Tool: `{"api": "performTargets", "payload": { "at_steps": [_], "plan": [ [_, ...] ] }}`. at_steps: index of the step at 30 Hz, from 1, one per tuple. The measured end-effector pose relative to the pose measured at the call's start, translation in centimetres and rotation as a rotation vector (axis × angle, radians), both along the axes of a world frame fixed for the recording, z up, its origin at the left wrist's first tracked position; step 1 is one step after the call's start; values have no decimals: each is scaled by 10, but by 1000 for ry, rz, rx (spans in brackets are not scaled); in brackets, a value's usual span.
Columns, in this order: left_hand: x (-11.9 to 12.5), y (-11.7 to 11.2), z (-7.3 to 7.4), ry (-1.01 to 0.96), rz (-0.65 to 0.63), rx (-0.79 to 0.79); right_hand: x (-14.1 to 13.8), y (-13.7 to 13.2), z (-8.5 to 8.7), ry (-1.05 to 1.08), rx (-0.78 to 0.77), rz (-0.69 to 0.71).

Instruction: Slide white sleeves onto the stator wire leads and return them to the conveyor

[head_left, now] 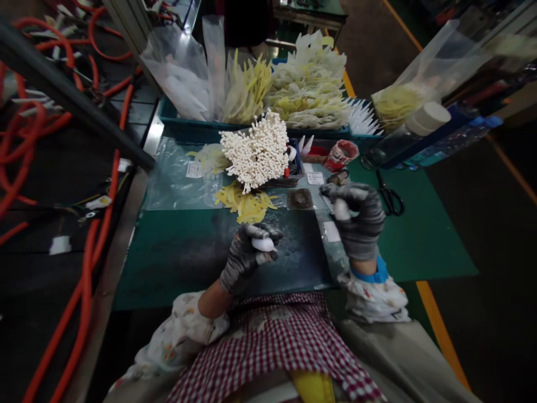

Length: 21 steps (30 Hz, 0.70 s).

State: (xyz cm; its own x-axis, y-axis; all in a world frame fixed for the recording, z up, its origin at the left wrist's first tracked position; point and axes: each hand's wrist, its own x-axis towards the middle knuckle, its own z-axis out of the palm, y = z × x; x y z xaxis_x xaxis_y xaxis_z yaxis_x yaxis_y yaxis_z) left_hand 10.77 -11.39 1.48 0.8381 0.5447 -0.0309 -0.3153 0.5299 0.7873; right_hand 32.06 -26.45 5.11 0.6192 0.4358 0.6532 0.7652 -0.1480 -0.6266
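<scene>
My left hand [247, 252], in a dark grey glove with pale fingertips, is closed around a small smooth white rounded piece [263, 244] above the dark work mat. To the right, my gloved right hand [361, 221] is raised with its fingers curled together. A whitish blob shows at its thumb; whether that is the glove tip or a held piece is unclear. Just beyond my left hand lies a pile of flat yellow curved strips [245, 202]. Behind it rests a dense bunch of cream stems with rounded tips [258, 150]. A small brown square dish [300, 198] sits between the hands.
A teal tray [188, 132] along the back holds bags and heaps of pale yellow and white leaf-like pieces [310, 84]. Black scissors [390, 196], a red-and-white cup [342, 155] and bottles [419, 131] stand right. Orange hoses [90, 263] hang at left.
</scene>
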Motion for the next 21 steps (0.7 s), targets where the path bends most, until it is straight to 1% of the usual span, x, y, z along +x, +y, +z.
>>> {"api": "performTargets", "payload": {
  "at_steps": [1,3,4,6,7,8,10,12,14,15,16,17,18,20,21],
  "plan": [
    [-1,0,-1,28,-11,-20,20,-6,-6,-26,-88,-105],
    [-3,0,-3,85,-24,-42,60,-19,-18,1,-151,-266],
    [-3,0,-4,106,-27,-48,77,-24,-23,22,-259,-372],
    [-3,-1,-7,138,-29,-50,105,-32,-33,50,-337,-458],
    [-3,-1,-7,152,-27,-42,114,-36,-37,58,-363,-481],
    [-3,-1,-8,166,-22,-31,121,-38,-41,62,-367,-488],
    [-1,-1,-8,193,-12,3,124,-41,-45,61,-361,-498],
    [0,-1,-8,213,-9,29,116,-42,-45,39,-303,-488],
    [0,-1,-9,226,-13,34,96,-40,-41,3,-224,-444],
    [1,-1,-9,222,-13,34,81,-39,-37,-5,-186,-389],
    [1,-1,-9,214,-9,31,64,-36,-33,-6,-168,-321],
    [2,-2,-8,207,-2,30,45,-32,-28,8,-139,-204],
    [2,-2,-7,205,5,32,25,-26,-24,53,-142,-82],
    [4,-4,-3,240,22,52,-11,-12,-20,102,-174,60],
    [4,-5,-2,270,29,72,-27,-4,-20,174,-186,147]
  ]
}}
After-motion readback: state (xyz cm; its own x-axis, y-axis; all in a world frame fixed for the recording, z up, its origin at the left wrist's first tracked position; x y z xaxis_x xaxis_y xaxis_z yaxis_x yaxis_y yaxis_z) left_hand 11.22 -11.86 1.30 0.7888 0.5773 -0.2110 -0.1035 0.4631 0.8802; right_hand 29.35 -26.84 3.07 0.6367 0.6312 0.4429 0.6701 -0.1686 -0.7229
